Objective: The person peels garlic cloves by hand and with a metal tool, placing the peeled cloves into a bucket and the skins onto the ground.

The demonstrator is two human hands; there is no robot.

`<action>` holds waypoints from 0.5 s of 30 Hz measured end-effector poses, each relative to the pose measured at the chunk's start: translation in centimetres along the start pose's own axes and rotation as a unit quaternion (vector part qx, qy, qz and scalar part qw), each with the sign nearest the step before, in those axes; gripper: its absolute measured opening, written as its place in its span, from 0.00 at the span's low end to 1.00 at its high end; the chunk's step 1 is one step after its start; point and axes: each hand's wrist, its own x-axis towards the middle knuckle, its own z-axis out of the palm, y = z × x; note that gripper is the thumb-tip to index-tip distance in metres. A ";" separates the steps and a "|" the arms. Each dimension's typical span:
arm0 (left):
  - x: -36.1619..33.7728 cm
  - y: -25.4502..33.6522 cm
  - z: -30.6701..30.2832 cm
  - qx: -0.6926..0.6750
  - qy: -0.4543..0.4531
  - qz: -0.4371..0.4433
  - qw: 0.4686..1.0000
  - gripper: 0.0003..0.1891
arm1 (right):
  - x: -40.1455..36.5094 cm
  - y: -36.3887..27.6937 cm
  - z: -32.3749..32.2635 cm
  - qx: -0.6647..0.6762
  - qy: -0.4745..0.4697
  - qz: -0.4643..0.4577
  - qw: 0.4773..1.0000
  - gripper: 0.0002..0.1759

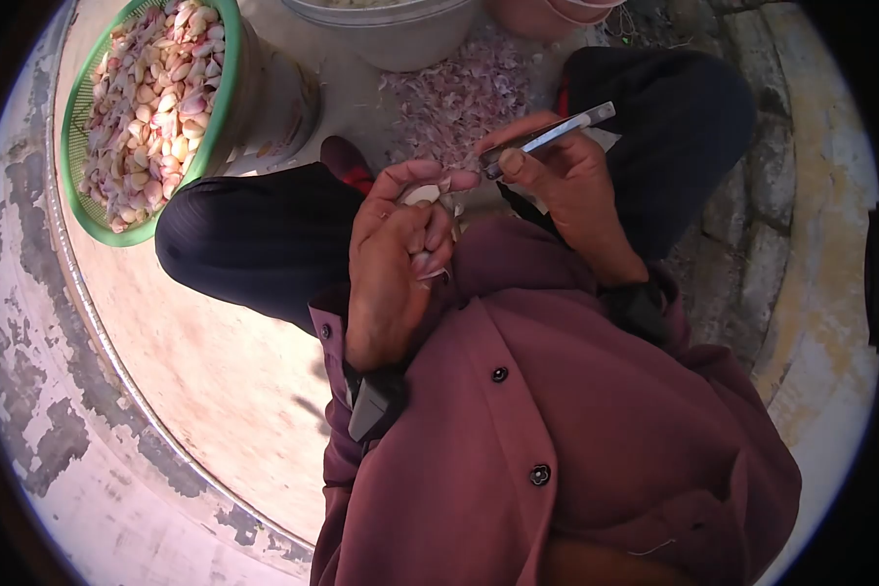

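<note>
My left hand is turned palm up, its fingers curled around garlic. A pale garlic clove sits between the thumb and index finger, and another pinkish clove shows lower down in the curled fingers. Close to its fingertips, my right hand grips a shiny metal nail clipper between thumb and fingers. The clipper's far end points up and to the right, while its near end is close to the left index fingertip. Both hands are held over my lap, in front of the maroon jacket.
A green-rimmed basket heaped with garlic cloves stands at upper left, on a bucket. Garlic skins litter the ground between my knees. Beyond them are a whitish tub and a pink container. Paving stones lie at right.
</note>
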 end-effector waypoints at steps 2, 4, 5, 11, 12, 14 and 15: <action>-0.4 0.0 0.9 0.051 0.040 0.011 0.998 0.13 | 0.0 0.0 0.2 -0.004 -0.014 -0.028 0.999 0.11; -0.6 -0.6 0.6 0.077 0.031 0.018 0.996 0.14 | -0.2 -0.2 0.4 -0.017 -0.015 -0.035 0.999 0.11; -0.6 -0.8 0.5 0.103 0.022 0.026 0.994 0.15 | -0.2 -0.3 0.5 -0.029 -0.016 -0.042 0.999 0.12; -0.6 -0.5 -0.1 0.046 0.007 0.008 0.999 0.15 | -0.5 -0.5 0.4 -0.086 -0.043 -0.078 0.992 0.13; -0.6 -0.5 0.1 0.046 0.007 0.008 0.999 0.15 | -0.6 -0.3 0.6 -0.086 -0.042 -0.078 0.992 0.13; -0.5 -0.6 0.8 -0.003 -0.015 0.073 0.997 0.16 | -0.9 0.1 1.3 0.003 -0.025 -0.059 0.998 0.12; -0.4 -0.6 0.9 -0.003 -0.015 0.073 0.997 0.16 | -0.9 0.2 1.6 0.003 -0.024 -0.059 0.998 0.12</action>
